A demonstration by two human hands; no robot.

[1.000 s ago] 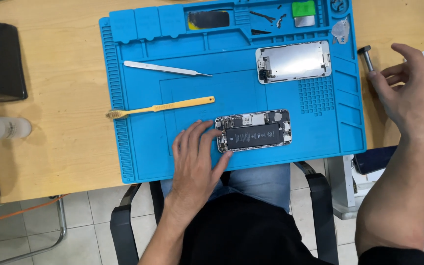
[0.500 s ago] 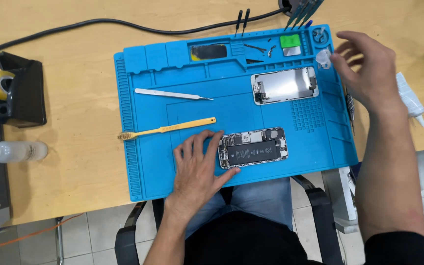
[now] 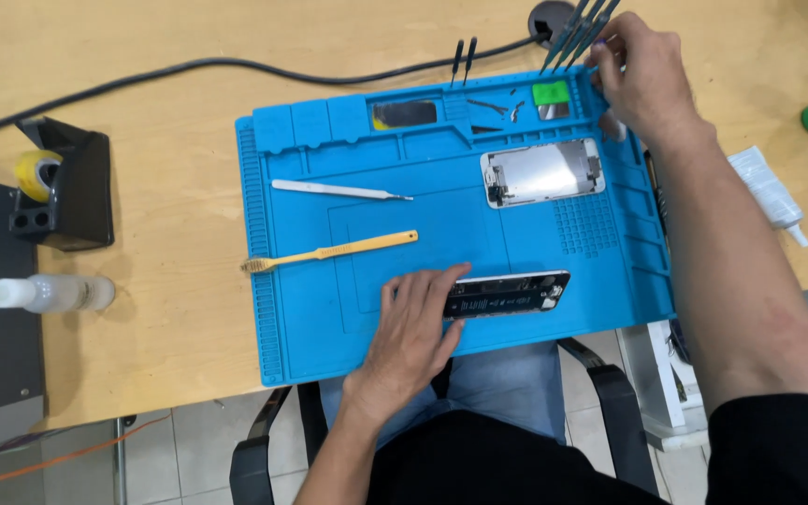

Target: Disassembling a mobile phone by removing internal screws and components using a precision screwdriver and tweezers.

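Left hand lies flat, fingers spread, on the opened phone, circuitry exposed; right hand, at one o'clock, pinches upright tools.

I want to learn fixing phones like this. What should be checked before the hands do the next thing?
1. Opened phone held steady: ok, the left hand rests its fingers on its left end, on the blue mat.
2. Right hand has a tool: cannot tell, it is at the upright tools by the mat's top right corner, but the grip is hidden.
3. Screen panel safely aside: ok, it lies flat on the mat, apart from both hands.
4. Tweezers and yellow brush within reach: ok, both lie on the mat, untouched.
5. Small parts in the top trays: cannot tell, too small.
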